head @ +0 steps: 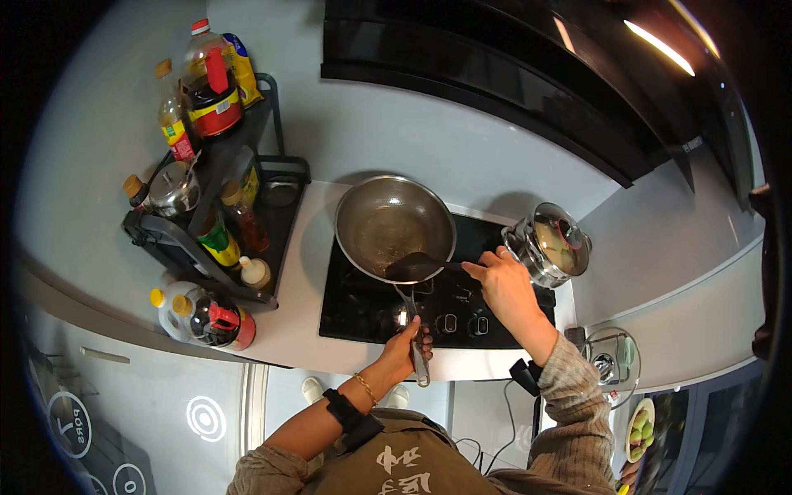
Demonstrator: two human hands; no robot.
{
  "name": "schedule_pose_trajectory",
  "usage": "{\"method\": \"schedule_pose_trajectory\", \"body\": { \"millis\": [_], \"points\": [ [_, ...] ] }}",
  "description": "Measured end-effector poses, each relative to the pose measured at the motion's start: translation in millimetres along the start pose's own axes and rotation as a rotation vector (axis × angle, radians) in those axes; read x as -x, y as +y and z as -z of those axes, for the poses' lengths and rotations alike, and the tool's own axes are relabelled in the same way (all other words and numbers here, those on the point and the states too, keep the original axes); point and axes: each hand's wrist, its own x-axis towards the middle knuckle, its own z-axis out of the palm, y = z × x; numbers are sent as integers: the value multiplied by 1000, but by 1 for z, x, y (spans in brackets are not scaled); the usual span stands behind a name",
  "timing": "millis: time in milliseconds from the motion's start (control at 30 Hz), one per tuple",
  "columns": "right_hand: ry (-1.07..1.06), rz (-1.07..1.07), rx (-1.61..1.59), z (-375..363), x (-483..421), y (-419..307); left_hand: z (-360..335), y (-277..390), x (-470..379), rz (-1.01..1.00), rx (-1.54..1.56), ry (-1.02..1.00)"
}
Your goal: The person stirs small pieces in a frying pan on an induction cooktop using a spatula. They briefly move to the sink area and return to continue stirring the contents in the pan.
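A metal frying pan (402, 210) sits over the left side of the black gas hob (365, 315). Its inside looks wet and shiny, with a little liquid and small bubbles at the bottom. My left hand (405, 349) is wrapped around the pan's long metal handle (422, 371). In my right hand (504, 284) is the handle of a dark spatula (416, 267), whose head rests low in the near right part of the pan. Just beyond my right hand stands a stainless steel pot (544, 260) under a glass lid (560, 238), with pale food inside.
A black two-tier rack (291, 241) on the left holds sauce bottles, jars and a steel pot (174, 189). Large bottles (216, 322) stand before it. The dark range hood (482, 93) hangs above. A glass lid (628, 352) and a fruit basket (640, 430) are at right.
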Motion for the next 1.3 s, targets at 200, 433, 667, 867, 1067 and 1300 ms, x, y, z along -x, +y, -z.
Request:
{"method": "schedule_pose_trajectory", "body": {
  "millis": [200, 433, 667, 867, 1067, 1300],
  "points": [
    [106, 22, -23, -16, -3, -3, 1, 0, -2, -11, -13, -25],
    [239, -134, -42, -68, -61, 9, -2, 2, -1, -13, -38, -18],
    [48, -80, -55, -26, -6, 19, -4, -1, 0, -28, -21, 15],
    [-50, -47, -126, -4, 9, 6, -4, -9, -3, -118, -84, 27],
    [93, -57, -99, -39, -38, -15, -5, -10, -6, -142, -122, 24],
    [55, -78, -14, -21, -25, 17, -3, -8, -6, -101, -72, -24]
  ]
}}
